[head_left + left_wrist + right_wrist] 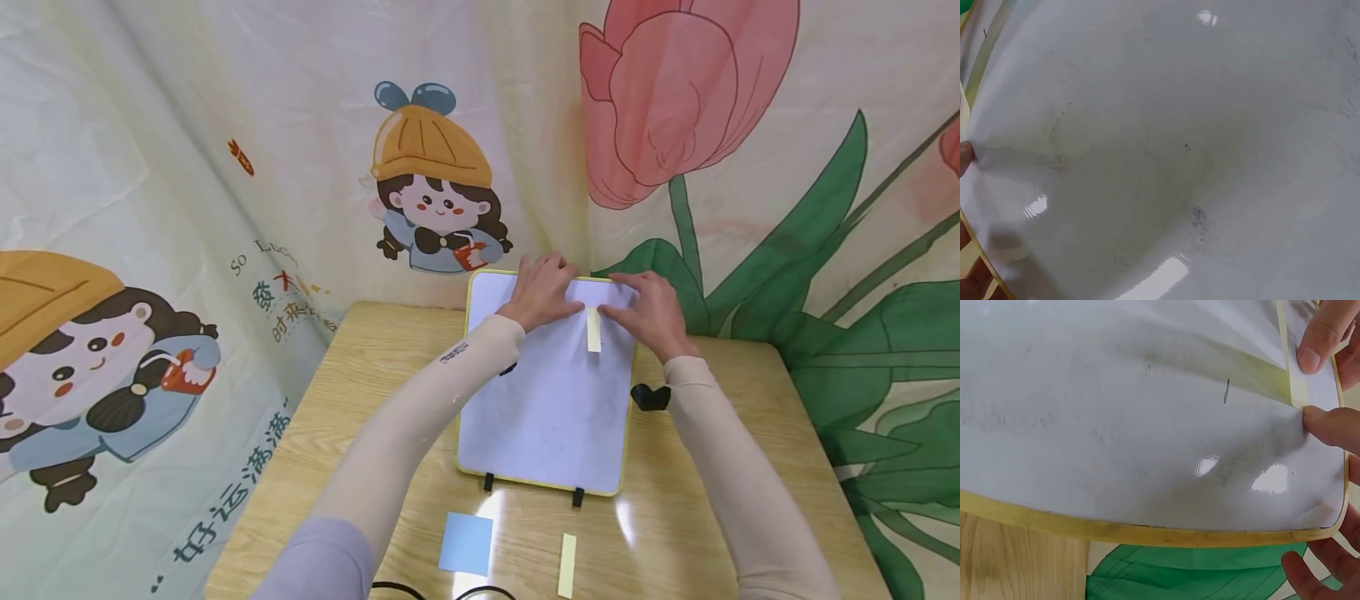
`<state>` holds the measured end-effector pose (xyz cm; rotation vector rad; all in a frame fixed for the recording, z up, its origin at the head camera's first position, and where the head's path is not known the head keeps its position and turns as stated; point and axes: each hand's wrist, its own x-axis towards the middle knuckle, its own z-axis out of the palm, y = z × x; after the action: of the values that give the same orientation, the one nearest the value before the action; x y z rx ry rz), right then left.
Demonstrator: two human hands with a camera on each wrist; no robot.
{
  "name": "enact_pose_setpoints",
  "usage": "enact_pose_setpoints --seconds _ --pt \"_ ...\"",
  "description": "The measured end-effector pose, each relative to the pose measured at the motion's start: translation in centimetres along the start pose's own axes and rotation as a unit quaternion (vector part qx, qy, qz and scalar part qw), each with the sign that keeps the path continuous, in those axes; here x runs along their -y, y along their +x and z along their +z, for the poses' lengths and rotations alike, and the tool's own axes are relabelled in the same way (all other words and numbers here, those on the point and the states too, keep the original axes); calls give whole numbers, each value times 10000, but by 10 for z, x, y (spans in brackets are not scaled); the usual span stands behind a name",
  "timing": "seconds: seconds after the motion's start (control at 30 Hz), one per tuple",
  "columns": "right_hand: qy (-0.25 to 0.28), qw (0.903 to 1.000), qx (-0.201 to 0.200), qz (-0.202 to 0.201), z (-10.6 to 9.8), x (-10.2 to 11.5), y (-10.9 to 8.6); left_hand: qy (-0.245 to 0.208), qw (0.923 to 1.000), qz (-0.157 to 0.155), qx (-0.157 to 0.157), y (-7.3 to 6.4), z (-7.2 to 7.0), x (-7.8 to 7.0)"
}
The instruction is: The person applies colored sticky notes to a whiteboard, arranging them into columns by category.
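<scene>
A whiteboard [540,417] with a yellow rim leans upright on the table. Near its top is a pale yellow paper strip [593,331], its lower end standing off the board in the right wrist view. My left hand [542,292] grips the top edge, thumb on the front beside the strip's upper end. From the other side, my right hand [652,312] holds the same edge, its thumb [1329,425] pressing at the strip's end. Fingers of both hands reach behind the rim, partly hidden. In the left wrist view, the left fingers [975,278] show past the rim.
On the wooden table [360,400], a blue square of paper [466,543] and a second yellow strip [567,567] lie in front of the board. Black feet [578,497] hold its lower edge. A black piece [651,397] sits at its right. Printed curtains [300,167] surround the table.
</scene>
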<state>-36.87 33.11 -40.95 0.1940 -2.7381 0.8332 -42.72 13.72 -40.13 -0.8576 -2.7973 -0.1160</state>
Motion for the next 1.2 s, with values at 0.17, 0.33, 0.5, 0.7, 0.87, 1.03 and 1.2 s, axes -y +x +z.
enact_pose_setpoints --seconds 0.17,0.33,0.5,0.7,0.87,1.03,1.2 --pt "65 9999 -93 44 1 1 -1 -1 10000 -73 -7 0 -2 -1" --pt "120 9997 -199 21 3 3 -2 85 10000 -4 -37 0 -2 -7" --pt "114 9996 -246 7 7 5 -3 137 9999 10 -24 0 0 -8" --pt "132 9993 -334 47 7 5 -2 -3 9999 -79 -136 -1 -1 -6" --pt "173 9993 -303 107 7 5 -3 -162 9997 -70 -146 -2 -1 -4" --pt "233 9993 -272 123 7 3 -6 -143 9996 -65 -218 -5 0 1" --pt "323 9988 -366 37 5 -2 -14 -137 9991 50 -407 -12 2 6"
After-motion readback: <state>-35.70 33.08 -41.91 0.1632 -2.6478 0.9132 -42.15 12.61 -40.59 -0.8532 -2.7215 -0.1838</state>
